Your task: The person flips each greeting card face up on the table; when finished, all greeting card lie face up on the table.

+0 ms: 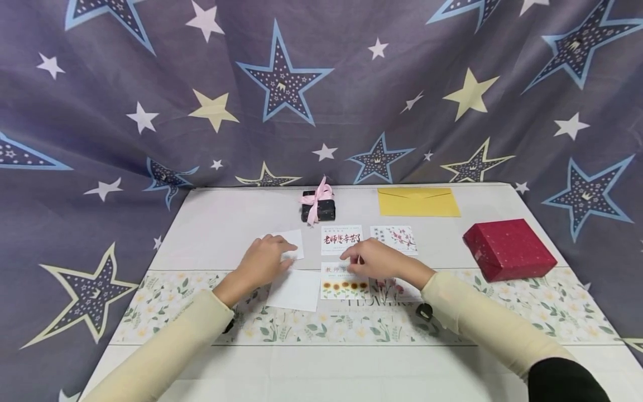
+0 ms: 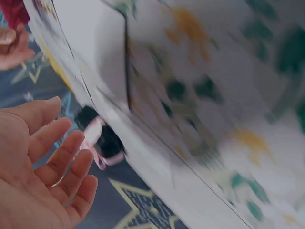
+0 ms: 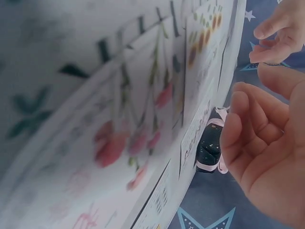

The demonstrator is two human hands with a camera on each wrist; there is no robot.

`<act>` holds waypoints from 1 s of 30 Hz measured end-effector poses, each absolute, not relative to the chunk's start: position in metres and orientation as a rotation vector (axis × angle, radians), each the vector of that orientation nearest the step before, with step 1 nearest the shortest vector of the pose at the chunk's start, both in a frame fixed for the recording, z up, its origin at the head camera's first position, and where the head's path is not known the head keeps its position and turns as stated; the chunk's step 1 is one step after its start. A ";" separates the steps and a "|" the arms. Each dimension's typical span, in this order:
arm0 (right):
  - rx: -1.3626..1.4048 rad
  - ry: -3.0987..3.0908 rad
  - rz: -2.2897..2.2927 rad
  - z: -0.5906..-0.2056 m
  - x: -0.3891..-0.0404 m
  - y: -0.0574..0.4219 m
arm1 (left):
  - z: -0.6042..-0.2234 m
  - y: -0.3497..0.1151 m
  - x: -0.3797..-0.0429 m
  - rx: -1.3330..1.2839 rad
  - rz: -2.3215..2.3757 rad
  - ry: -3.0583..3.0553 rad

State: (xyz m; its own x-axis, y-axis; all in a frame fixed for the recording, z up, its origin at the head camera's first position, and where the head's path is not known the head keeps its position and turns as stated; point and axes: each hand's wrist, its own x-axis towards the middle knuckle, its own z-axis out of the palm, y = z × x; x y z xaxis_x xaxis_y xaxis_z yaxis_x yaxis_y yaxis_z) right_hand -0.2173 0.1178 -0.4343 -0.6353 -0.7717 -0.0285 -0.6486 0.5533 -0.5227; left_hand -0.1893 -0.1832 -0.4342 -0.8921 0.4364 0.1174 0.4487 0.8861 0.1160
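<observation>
Arranging six cards [image 1: 344, 287] on the desk [image 1: 326, 374] appears to be the step in hand. Left hand [image 1: 258, 262]: fingers loosely apart, nothing pinched, by the rear white card [image 1: 296, 237] and front white card [image 1: 296, 290]. Right hand [image 1: 379, 259]: fingers relaxed, empty, over the sunflower card and pink-flower card [image 1: 387, 291]. Next move probably calls for light fingertip nudging at edges. Cards lie flat mid-desk, two rows of three; white pair blank, slightly skewed.

White desk [image 1: 321, 371], green-leafed floral band [image 1: 321, 330]. Near its far edge, a black box [image 1: 327, 211] with pink ribbon [image 1: 316, 199] and a yellow envelope [image 1: 419, 204]; by the right edge, a red box [image 1: 512, 248]. White cards [image 1: 295, 293], one with sunflowers [image 1: 344, 286].
</observation>
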 end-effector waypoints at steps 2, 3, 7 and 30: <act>-1.159 2.540 -0.718 -0.436 -0.222 0.112 | -0.433 -0.194 -0.190 -0.645 -0.231 -2.973; -1.146 2.542 -0.728 -0.436 -0.224 0.109 | -0.432 -0.200 -0.191 -0.623 -0.233 -2.977; -1.106 2.552 -0.775 -0.440 -0.234 0.096 | -0.431 -0.222 -0.189 -0.513 -0.279 -3.020; -0.906 2.671 -0.803 -0.459 -0.294 0.006 | -0.461 -0.264 -0.196 -0.454 -0.299 -3.145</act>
